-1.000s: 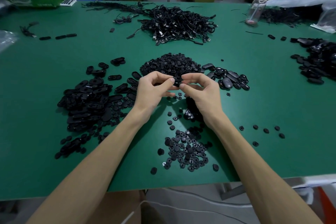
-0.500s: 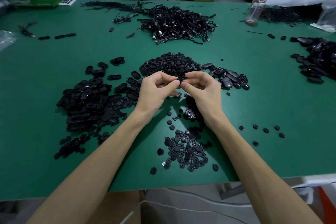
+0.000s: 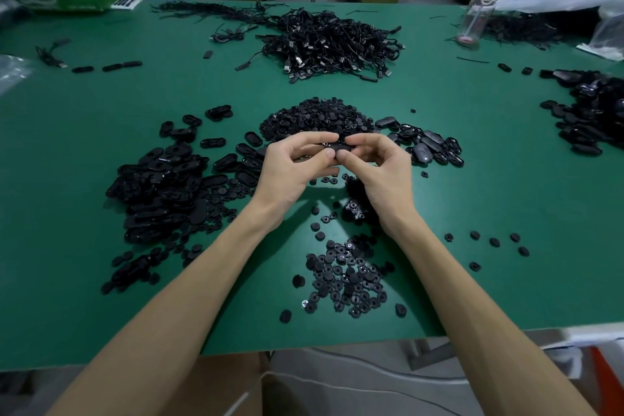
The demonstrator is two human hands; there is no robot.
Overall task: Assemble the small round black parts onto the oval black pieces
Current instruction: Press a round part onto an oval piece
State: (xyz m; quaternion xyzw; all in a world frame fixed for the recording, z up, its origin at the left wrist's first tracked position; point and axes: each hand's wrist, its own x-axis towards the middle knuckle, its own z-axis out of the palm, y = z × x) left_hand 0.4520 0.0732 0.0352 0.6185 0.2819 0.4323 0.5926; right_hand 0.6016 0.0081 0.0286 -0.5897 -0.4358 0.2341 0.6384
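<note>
looked like the fitting step, going by the grip: had the left hand (image 3: 290,172) and right hand (image 3: 381,169) both curled and pinching 1 oval black piece (image 3: 332,146) from either end, up off the green table (image 3: 489,297), with thumbs nearly touching on the near edge. couldn't tell whether a small round part was already sitting in it, too dark and mostly hidden behind fingers. probably needed a firm thumb push next to seat the round part flush, then a drop onto the pile of done-looking ovals (image 3: 429,149) just right of the hands. had plenty of stock around: heap of small round black parts (image 3: 317,118) right behind the hands, a looser scatter of rounds (image 3: 344,277) near the table edge between the forearms, big pile of bare oval pieces (image 3: 162,186) to the left. further back had a tangle of black cables (image 3: 331,40), a clear bottle (image 3: 479,10) far right, and 1 more black pile (image 3: 591,111) at the right edge. saw nothing actually blocking the hands, only risked knocking loose rounds under the wrists or fumbling a tiny part into the scatter.
</note>
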